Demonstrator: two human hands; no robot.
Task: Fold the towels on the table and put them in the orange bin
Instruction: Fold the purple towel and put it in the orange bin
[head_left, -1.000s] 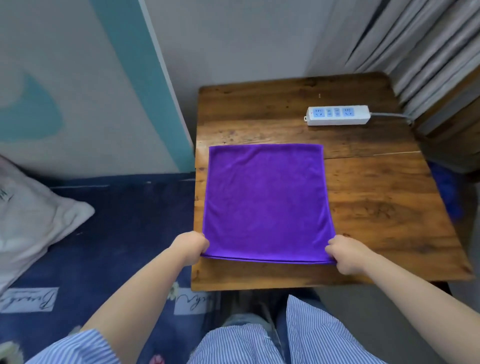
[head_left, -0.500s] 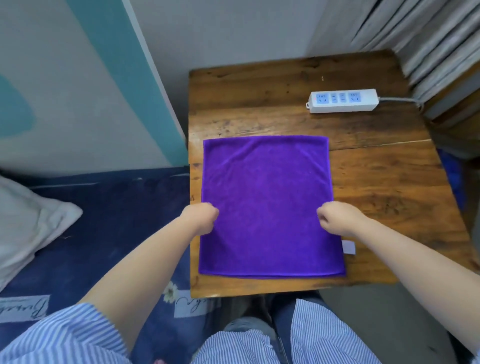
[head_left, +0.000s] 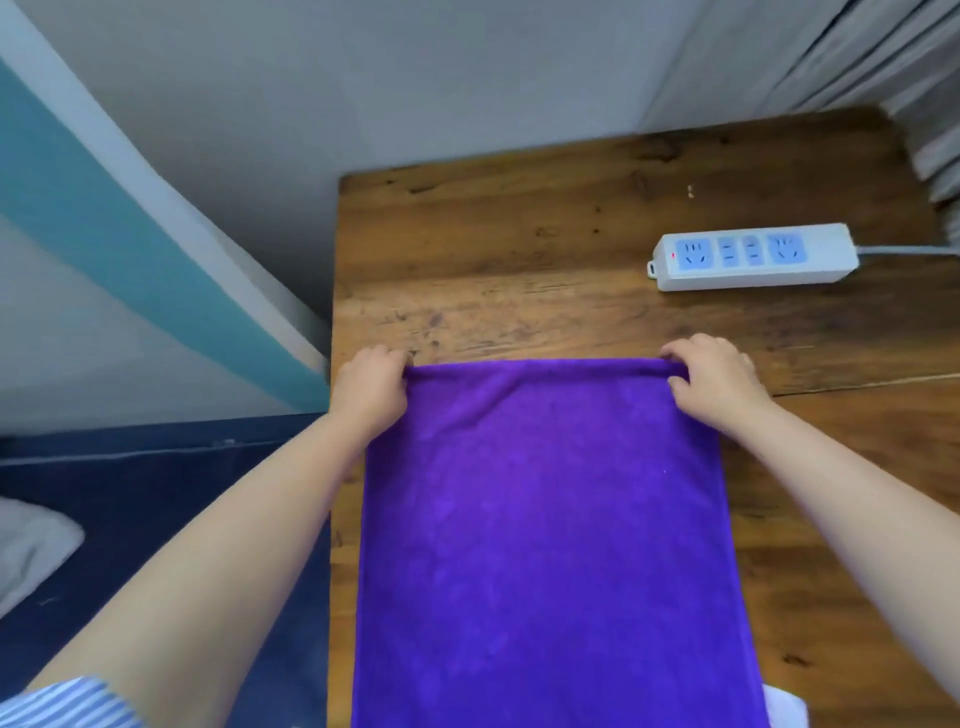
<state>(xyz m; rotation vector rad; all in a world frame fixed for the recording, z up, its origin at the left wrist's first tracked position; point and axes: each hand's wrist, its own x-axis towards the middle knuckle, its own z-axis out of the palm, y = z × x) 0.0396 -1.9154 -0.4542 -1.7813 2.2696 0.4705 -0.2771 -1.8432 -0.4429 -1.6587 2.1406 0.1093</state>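
Purple towel (head_left: 545, 519) lies on the wooden table (head_left: 519, 234), running from its far edge down past the near edge of the view; far edge looks doubled over, a rolled lip between the two hands. Left hand (head_left: 371, 389) pinches the far-left corner of the towel, fingers curled round the fabric. Right hand (head_left: 714, 387) pinches the far-right corner the same way, thumb under, fingers over the top. Hands are spread to the towel's full width, probably so the edge stays taut and the corners line up square for the fold.

White power strip (head_left: 753, 257) sits on the table beyond the towel, off to the right of the right hand and apart from the fabric; its cord runs off right. Small white patch (head_left: 787, 706) shows beside the towel's near right corner, likely a care tag, can't tell for sure. Striped sleeve (head_left: 67, 701) at bottom left. Wall with a teal stripe (head_left: 130, 249) left of the table, dark blue bedding (head_left: 156, 519) below it.

Orange bin not in view. Judgement: first half fold is being laid down, corners about to be matched and released; further folds and the bin drop remain. Risk: letting go unevenly would skew the fold.
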